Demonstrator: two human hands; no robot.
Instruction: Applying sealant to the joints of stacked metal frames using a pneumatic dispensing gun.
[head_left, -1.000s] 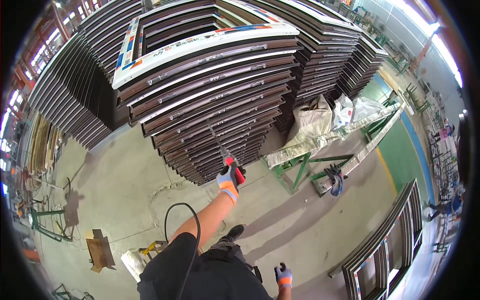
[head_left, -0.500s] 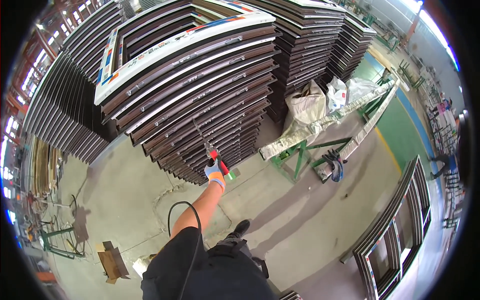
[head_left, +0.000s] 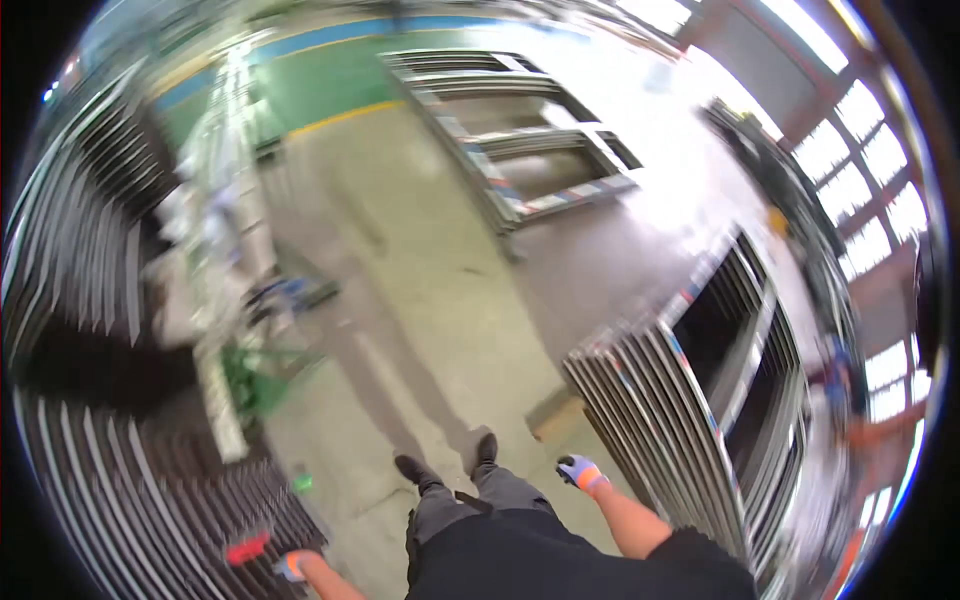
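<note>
At the lower left, my left hand (head_left: 292, 565), in a light glove with orange, is smeared by motion. Its fingers seem closed at the right end of a red hand tool (head_left: 248, 548), whose exact kind is too blurred to name. The tool lies in front of a stack of dark frames (head_left: 150, 510). My right hand (head_left: 582, 473), in a purple, orange and black glove, hangs in the air with fingers curled in and nothing visible in them. It is just left of a leaning row of dark frames (head_left: 650, 400).
Further off, several flat frames (head_left: 540, 130) lie stacked on the floor. A long wrapped rail on a green stand (head_left: 265, 375) runs along the left, with a blue and black item (head_left: 285, 295) beside it. A small green thing (head_left: 302, 482) sits near the left stack.
My view has swung to the right, away from the tall frame stack. My left hand and the red tool now appear at the lower left. My right hand has come into view.
</note>
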